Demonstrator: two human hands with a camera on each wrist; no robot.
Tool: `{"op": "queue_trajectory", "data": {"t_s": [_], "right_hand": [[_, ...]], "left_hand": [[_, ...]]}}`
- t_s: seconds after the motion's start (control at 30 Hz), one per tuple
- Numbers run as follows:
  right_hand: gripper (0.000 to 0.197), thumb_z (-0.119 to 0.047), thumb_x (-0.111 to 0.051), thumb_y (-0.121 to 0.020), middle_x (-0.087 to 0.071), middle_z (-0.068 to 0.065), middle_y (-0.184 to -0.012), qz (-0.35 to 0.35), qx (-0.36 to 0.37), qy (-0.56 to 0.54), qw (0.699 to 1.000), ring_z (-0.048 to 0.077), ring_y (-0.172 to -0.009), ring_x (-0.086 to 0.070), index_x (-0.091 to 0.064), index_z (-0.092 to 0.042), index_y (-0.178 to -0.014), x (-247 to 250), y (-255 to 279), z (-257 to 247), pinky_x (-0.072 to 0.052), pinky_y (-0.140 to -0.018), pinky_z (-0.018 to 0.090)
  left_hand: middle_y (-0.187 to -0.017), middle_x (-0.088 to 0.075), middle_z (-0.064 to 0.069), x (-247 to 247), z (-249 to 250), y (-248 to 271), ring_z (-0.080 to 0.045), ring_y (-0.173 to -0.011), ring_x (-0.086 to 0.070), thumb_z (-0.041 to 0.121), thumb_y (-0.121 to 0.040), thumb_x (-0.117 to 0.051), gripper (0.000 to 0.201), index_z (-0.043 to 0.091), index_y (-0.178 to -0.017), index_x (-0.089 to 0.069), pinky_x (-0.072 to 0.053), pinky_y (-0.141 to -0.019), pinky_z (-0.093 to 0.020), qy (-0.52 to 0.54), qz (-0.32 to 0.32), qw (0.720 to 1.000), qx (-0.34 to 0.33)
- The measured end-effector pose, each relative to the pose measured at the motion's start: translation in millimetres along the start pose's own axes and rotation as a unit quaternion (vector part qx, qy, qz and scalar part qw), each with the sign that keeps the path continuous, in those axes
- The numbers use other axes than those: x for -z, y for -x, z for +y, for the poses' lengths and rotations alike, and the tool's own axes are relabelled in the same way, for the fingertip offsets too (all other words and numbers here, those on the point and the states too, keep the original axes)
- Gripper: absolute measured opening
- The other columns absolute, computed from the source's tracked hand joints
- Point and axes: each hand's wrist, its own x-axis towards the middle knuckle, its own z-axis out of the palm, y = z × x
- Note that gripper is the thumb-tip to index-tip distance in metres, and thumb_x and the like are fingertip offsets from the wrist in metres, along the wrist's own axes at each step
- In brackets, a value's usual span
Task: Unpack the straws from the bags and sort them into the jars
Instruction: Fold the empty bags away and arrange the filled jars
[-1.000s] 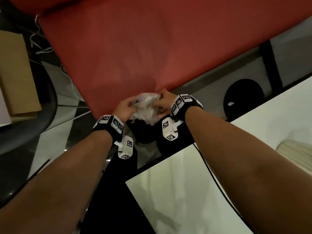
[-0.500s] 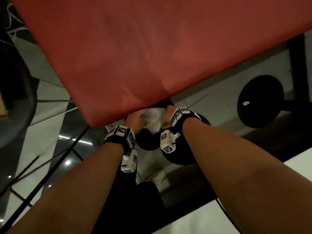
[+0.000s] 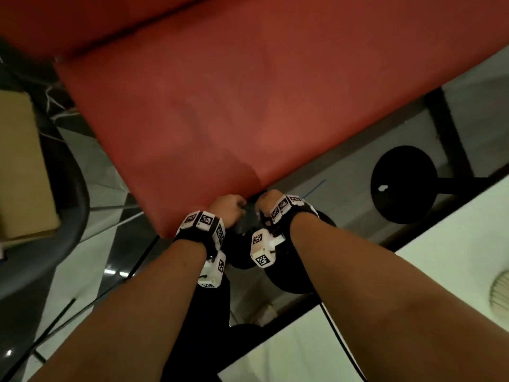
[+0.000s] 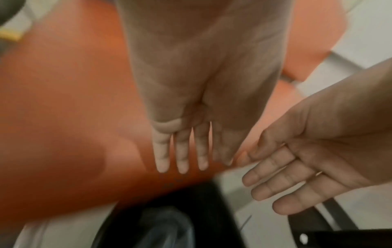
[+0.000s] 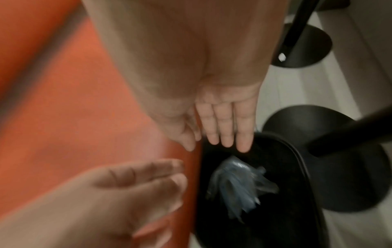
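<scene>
A red seat cushion (image 3: 220, 106) overhangs a black bin (image 5: 265, 193); a round black stool base (image 3: 403, 184) stands on the pale floor (image 3: 344, 175).

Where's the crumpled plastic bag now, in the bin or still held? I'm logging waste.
In the bin: the bag lies inside the black bin, below both open hands.

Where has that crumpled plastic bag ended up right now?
In the right wrist view the crumpled plastic bag sits inside the black bin, just below the open right hand and beside the red seat; neither hand touches it.
</scene>
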Motion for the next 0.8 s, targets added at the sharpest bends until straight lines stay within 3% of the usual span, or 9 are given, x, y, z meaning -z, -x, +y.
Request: {"op": "queue_trajectory", "data": {"t_s": [0.1,0.13,0.27,0.4,0.57,0.7,0.8], "right_hand": [[0.043,-0.011,-0.063,-0.095,-0.058,0.02,-0.137,0.053,0.013,-0.083,0.995,0.035,-0.124,-0.058,-0.057,0.0,-0.136,35,54,-20,-0.048,-0.071,0.024],[0.041,-0.011,-0.064,-0.095,-0.059,0.019,-0.137,0.073,0.029,-0.1,0.992,0.034,-0.124,-0.059,-0.058,-0.001,-0.135,47,75,-27,-0.046,-0.07,0.023],[0.031,-0.016,-0.059,-0.097,-0.067,0.017,-0.125,0.173,0.074,-0.12,0.975,0.031,-0.115,-0.064,-0.068,-0.006,-0.125,97,173,-44,-0.047,-0.08,0.029],[0.028,-0.021,-0.057,-0.098,-0.072,0.014,-0.118,0.302,0.127,-0.15,0.933,0.032,-0.112,-0.065,-0.073,-0.013,-0.121,139,281,-20,-0.05,-0.091,0.034],[0.04,-0.012,-0.056,-0.095,-0.067,0.011,-0.13,0.435,0.154,-0.228,0.858,0.027,-0.122,-0.061,-0.063,-0.013,-0.134,165,404,76,-0.045,-0.104,0.032],[0.046,-0.008,-0.059,-0.09,-0.066,0.006,-0.13,0.528,0.147,-0.306,0.778,0.022,-0.112,-0.064,-0.061,-0.016,-0.135,146,479,180,-0.047,-0.102,0.03],[0.045,-0.005,-0.06,-0.09,-0.066,0.004,-0.127,0.567,0.122,-0.385,0.718,0.017,-0.109,-0.064,-0.061,-0.016,-0.134,113,511,260,-0.049,-0.099,0.026]], "left_hand": [[-0.131,-0.067,-0.014,44,56,34,-0.03,-0.119,-0.062,0.009,-0.098,-0.058,0.032,0.006,-0.129,-0.066,-0.048,-0.101,-0.036,-0.026,0.038,0.998,-0.034],[-0.131,-0.067,-0.015,57,77,48,-0.03,-0.119,-0.062,0.009,-0.099,-0.057,0.032,0.005,-0.129,-0.066,-0.048,-0.101,-0.035,-0.029,0.052,0.997,-0.049],[-0.121,-0.07,-0.02,95,175,119,-0.033,-0.11,-0.065,0.006,-0.1,-0.053,0.026,0.0,-0.12,-0.067,-0.05,-0.089,-0.038,-0.056,0.092,0.986,-0.124],[-0.113,-0.072,-0.017,89,273,197,-0.034,-0.105,-0.066,0.008,-0.098,-0.053,0.023,0.006,-0.113,-0.07,-0.041,-0.074,-0.03,-0.15,0.107,0.962,-0.204],[-0.119,-0.071,-0.014,23,381,280,-0.033,-0.111,-0.065,0.008,-0.097,-0.05,0.031,0.012,-0.12,-0.071,-0.048,-0.085,-0.032,-0.204,0.115,0.918,-0.321],[-0.125,-0.069,-0.008,-66,442,328,-0.026,-0.116,-0.063,0.012,-0.098,-0.052,0.033,0.014,-0.126,-0.07,-0.049,-0.097,-0.034,-0.209,0.069,0.884,-0.413],[-0.122,-0.07,-0.005,-146,466,356,-0.02,-0.114,-0.063,0.012,-0.097,-0.057,0.03,0.014,-0.123,-0.071,-0.048,-0.098,-0.03,-0.216,0.007,0.861,-0.46]]}}
